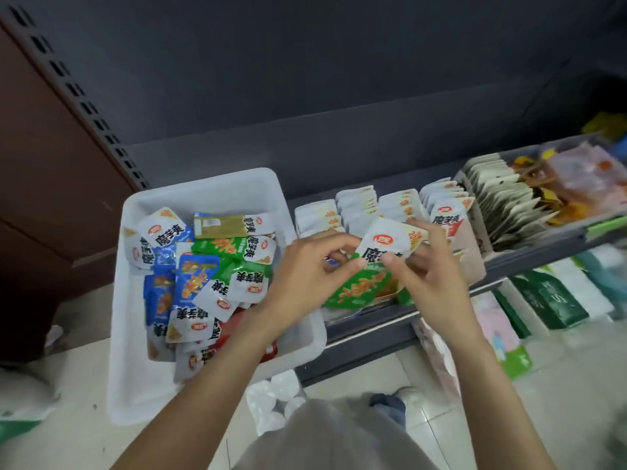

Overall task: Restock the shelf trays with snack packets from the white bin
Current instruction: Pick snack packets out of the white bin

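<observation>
Over the shelf tray (476,266), just right of the one white bin (217,188): your two hands meet on one green snack packet (369,283). Left hand (307,276) pinches its left edge; right hand (429,276) pinches its white top, fingers curled

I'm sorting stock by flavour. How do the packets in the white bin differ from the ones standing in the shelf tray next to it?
The packets in the white bin lie loose, jumbled and mostly flat; the packets in the shelf tray stand upright in tidy rows. The bin's packets mix blue, green, red and olive; the tray's rows look mostly white with red and orange. Both show the same red oval logo and bold black lettering.
</observation>
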Motion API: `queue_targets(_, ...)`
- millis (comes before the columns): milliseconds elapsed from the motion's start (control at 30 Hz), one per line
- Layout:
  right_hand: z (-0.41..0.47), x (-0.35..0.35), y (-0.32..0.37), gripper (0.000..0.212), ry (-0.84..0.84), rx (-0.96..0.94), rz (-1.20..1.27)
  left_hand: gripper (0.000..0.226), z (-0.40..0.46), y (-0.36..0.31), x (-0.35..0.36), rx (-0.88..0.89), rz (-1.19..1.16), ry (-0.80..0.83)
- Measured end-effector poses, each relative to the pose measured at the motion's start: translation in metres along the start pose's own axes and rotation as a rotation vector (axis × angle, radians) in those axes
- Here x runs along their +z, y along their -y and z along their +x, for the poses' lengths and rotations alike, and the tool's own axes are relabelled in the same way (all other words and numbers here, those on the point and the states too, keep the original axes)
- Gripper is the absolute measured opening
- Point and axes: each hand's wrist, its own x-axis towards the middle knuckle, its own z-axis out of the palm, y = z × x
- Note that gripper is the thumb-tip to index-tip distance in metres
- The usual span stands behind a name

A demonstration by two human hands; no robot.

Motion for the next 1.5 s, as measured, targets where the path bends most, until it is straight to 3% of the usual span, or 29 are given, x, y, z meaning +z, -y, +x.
queue_targets(133,-0.011,-0.065,-0.011,0.017,-0.224,0.03,0.167,0.018,0.02,-0.006,0.053,0.026,0.0,0.041)
queue_targets(267,-0.015,-0.113,-0.032,0.015,-0.437,0.065,0.167,0.024,0.036,0.005,0.09,0.048,0.274,0.105)
queue_targets(433,0.004,-0.126,-0.049,0.009,-0.318,0.078,0.135,0.03,0.049,0.011,0.11,0.15,0.575,0.148)
queue_targets(733,0.019,-0.113,-0.086,0.02,-0.061,0.035,-0.008,0.021,0.059,0.013,0.108,0.079,0.614,0.126)
queue_targets(867,0.017,-0.115,-0.105,0.018,-0.029,0.104,-0.232,0.02,0.059,0.012,0.107,0.075,0.605,0.131)
queue_targets(967,0.02,-0.111,-0.113,0.013,-0.059,0.066,-0.41,0.02,0.059,0.013,0.106,0.079,0.582,0.133)
queue_targets(1100,0.019,-0.103,-0.106,0.032,-0.187,0.081,-0.504,0.023,0.057,0.012,0.101,0.094,0.572,0.148)
queue_targets(1233,0.001,-0.087,-0.064,0.05,-0.29,-0.064,-0.444,0.022,0.038,0.01,0.072,0.124,0.458,0.011)
queue_targets(1300,-0.005,-0.071,-0.038,0.043,-0.212,-0.179,-0.418,0.021,0.02,0.016,0.047,0.151,0.409,-0.11)
queue_targets(1400,-0.006,-0.033,-0.009,0.026,0.074,-0.258,-0.35,0.022,-0.017,0.034,0.001,0.136,0.416,-0.284)
queue_targets(1500,0.0,0.02,0.002,0.017,0.415,-0.243,-0.361,0.028,-0.058,0.06,-0.049,-0.037,0.517,-0.347)
